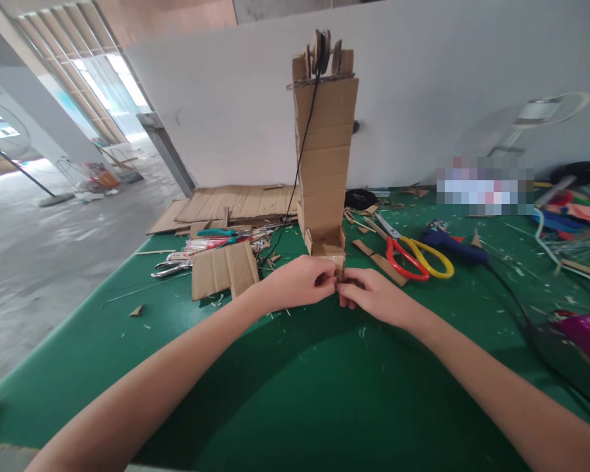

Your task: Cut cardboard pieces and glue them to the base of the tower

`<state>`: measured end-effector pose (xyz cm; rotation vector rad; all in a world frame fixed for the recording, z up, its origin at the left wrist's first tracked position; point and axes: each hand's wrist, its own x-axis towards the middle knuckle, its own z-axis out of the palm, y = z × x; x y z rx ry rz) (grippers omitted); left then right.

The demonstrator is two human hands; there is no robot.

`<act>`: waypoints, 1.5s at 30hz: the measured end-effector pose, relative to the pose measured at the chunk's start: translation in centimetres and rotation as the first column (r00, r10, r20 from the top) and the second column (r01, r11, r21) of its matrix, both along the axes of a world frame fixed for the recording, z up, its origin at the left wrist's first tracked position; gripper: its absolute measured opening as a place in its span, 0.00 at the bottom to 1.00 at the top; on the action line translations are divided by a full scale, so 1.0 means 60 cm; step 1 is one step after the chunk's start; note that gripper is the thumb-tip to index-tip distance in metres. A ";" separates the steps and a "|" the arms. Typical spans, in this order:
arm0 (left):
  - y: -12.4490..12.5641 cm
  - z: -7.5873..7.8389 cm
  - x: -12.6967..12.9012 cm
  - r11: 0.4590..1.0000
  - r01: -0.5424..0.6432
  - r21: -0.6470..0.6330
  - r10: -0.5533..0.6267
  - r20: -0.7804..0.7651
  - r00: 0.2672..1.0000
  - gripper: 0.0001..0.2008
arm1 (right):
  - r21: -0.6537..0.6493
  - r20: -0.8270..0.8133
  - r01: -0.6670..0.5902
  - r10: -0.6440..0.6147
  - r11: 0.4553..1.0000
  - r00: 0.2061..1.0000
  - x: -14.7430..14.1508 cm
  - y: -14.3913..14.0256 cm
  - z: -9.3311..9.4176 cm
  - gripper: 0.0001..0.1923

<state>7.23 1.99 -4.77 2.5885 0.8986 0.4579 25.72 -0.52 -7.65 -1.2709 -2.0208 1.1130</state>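
Observation:
A tall cardboard tower (325, 151) stands upright on the green table (285, 380), with cardboard discs at its top and a black cord (302, 144) hanging down its left side. At its foot is a small open cardboard box (327, 244). My left hand (297, 282) and my right hand (373, 295) meet just in front of that box, fingers pinched together on a small cardboard piece (339, 270) at the tower's base. What exactly lies between the fingertips is hidden.
Red and yellow scissors (413, 255) and a blue glue gun (452, 244) lie right of the tower. Folded cardboard (225, 269), pliers (173, 267) and flat cardboard sheets (231, 203) lie to the left. A purple object (587, 334) sits at the right edge. Cardboard scraps litter the table.

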 end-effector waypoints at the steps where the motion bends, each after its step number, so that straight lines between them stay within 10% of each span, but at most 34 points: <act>1: -0.001 0.002 0.000 1.000 -0.011 -0.002 0.011 -0.006 1.000 0.09 | -0.004 -0.006 -0.004 0.004 1.000 1.000 0.000 0.000 0.000 0.09; 19: -0.003 0.009 0.001 0.985 0.097 0.140 -0.068 -0.198 0.978 0.09 | -0.116 -0.010 -0.037 0.036 0.993 0.999 -0.005 -0.007 0.011 0.09; 35: 0.018 0.000 -0.009 0.970 0.145 -0.195 -0.128 0.097 0.987 0.10 | -0.084 -0.020 -0.042 0.041 0.996 0.999 0.000 -0.002 0.006 0.11; 45: 0.005 0.025 -0.012 0.979 -0.005 0.203 0.064 -0.283 0.957 0.18 | 0.162 0.215 -0.016 -0.019 0.987 0.976 -0.011 -0.017 0.009 0.11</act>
